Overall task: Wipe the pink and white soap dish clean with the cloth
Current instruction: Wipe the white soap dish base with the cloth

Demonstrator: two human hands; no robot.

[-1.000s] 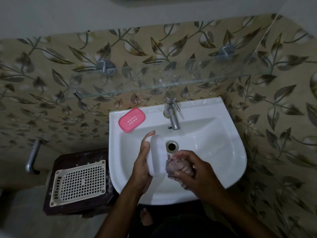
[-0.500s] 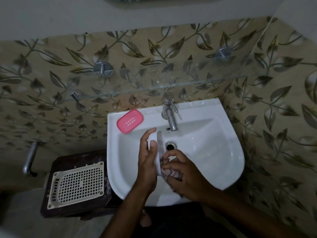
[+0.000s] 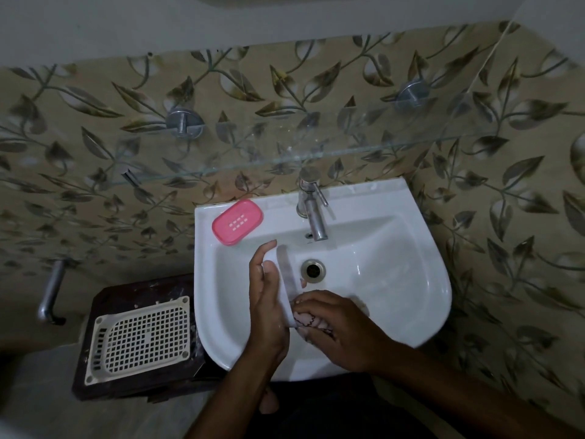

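Over the basin (image 3: 411, 312), we hold the white soap dish base (image 3: 286, 280) on edge, our left hand (image 3: 269, 308) curled around it, our right hand (image 3: 338, 331) bunching the cloth (image 3: 311, 321) against its lower end. We judge the wiping midway: the pink tray (image 3: 237, 221) lies apart on the rim, seemingly untouched. Since a second ago, the base has turned edge-on and the cloth has slid lower.
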